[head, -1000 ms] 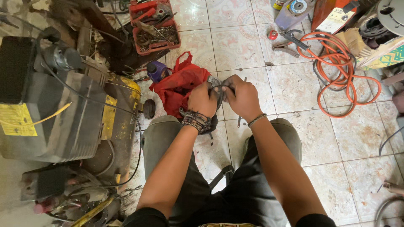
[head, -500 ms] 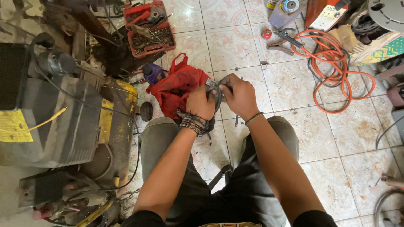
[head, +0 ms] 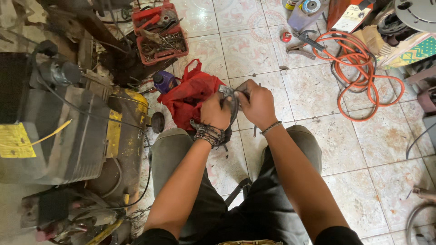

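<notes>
Here, left hand [head: 214, 110] and right hand [head: 259, 102] both close on a small grey metal part [head: 228, 94] — held above the knees, over the tiled floor [head: 318, 100], beside a red bag [head: 190, 95].

Curved grey metal part [head: 230, 100], dull and worn, held upright between both hands above the red cloth bag, over the tiled floor

Yellow rectangular label [head: 16, 140] on left machine [head: 68, 131]
</notes>
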